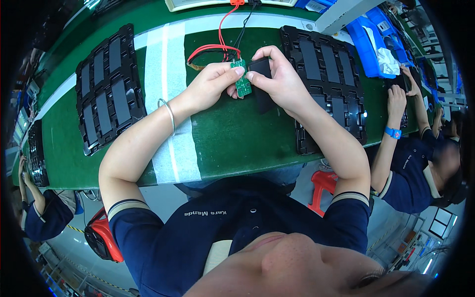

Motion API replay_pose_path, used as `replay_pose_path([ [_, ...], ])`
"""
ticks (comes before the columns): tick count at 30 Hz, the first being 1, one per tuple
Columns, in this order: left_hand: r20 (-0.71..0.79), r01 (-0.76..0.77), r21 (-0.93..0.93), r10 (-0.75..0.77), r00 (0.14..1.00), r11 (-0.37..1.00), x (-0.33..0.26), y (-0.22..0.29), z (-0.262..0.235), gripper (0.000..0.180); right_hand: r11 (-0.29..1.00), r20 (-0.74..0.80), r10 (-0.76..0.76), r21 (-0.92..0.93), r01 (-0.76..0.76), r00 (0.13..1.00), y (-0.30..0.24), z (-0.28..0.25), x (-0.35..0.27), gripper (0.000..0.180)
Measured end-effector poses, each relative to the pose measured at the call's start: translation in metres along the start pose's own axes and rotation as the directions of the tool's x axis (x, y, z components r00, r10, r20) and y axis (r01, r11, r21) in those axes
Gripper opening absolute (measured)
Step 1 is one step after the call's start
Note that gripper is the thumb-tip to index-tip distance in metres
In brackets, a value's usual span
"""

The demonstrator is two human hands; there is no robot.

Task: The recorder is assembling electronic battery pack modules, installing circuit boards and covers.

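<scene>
Between my hands, over the green bench mat, is a small green circuit board [243,85] with red and black wires [213,48] near its upper end. My left hand [216,84] pinches the board, thumb on top and fingers beneath. A flat black rectangular piece [261,85], like a battery pack, sits just right of the board. My right hand [278,79] grips this black piece between thumb and forefinger, its thumb tip close to the board's edge. I cannot tell whether board and black piece touch.
Black trays holding flat dark pieces lie on the left [107,89] and right [326,84] of the bench. A pale strip [168,109] crosses the mat. Blue bins [368,44] stand at the far right, near a co-worker [413,163]. Another person [47,213] works at left.
</scene>
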State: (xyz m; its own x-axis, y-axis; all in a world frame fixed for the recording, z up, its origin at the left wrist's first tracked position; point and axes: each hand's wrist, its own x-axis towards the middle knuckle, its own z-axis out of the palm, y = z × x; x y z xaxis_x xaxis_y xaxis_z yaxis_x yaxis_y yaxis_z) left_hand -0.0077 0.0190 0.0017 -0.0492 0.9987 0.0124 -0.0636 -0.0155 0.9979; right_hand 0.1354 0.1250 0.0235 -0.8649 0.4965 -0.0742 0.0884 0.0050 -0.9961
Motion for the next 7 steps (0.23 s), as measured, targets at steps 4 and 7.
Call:
replay_pose_path([
  [4,0.007,0.007,-0.002,-0.007,1.0,1.0,0.0036,0.0006,0.0004,0.036,0.999,-0.016,-0.002,-0.036,0.002,1.0,-0.0036,-0.0021,-0.0012,0.029],
  [7,-0.009,0.003,-0.009,-0.003,1.0,1.0,0.0016,-0.0001,-0.0007,0.035,0.999,-0.009,0.016,-0.034,-0.016,1.0,-0.0045,0.0008,0.0002,0.029],
])
